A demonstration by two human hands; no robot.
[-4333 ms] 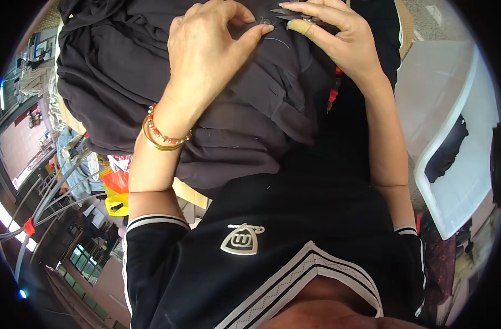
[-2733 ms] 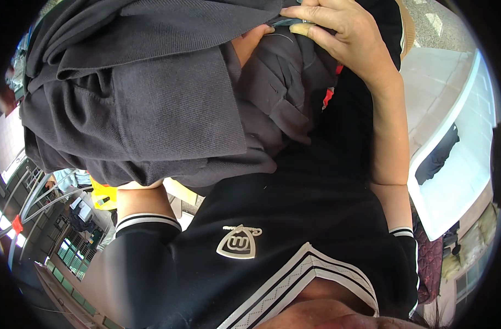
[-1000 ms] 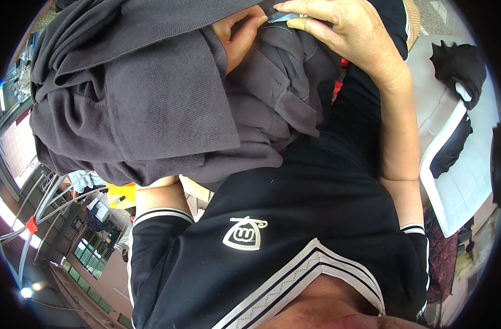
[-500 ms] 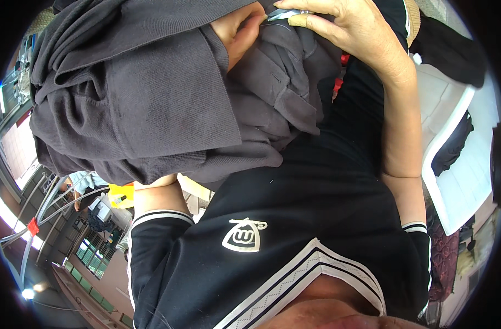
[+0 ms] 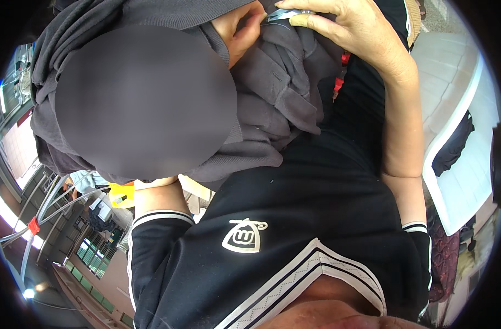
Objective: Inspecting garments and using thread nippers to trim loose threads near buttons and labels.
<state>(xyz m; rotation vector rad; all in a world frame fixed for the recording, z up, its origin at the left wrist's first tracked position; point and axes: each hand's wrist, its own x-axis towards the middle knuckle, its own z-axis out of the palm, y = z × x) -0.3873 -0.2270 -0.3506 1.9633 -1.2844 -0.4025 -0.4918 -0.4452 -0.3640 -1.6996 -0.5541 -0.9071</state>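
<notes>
A dark grey knit garment (image 5: 272, 77) is bunched across my lap and left forearm, with a buttonhole slit showing in its placket. My left hand (image 5: 242, 33) comes up from behind the cloth, thumb and fingers pinched at a fold. Facing it, my right hand (image 5: 349, 27) closes around small silvery thread snips (image 5: 288, 14), whose tips point at the left fingertips. The right thumb wears a yellowish finger cover (image 5: 300, 20). A thin pale thread (image 5: 278, 23) curves below the snips. A blurred oval hides much of the garment's left part.
On the right stands a white plastic bin (image 5: 447, 148) with dark cloth (image 5: 453, 145) in it. Dark red quilted fabric (image 5: 445, 268) hangs below. At left are metal rods with red tape (image 5: 33, 225), a yellow bag (image 5: 121, 194), and another person (image 5: 86, 183) farther off.
A black cloth at the upper right, over the white bin's edge, has gone from view. Both hands and the snips stay nearly in place.
</notes>
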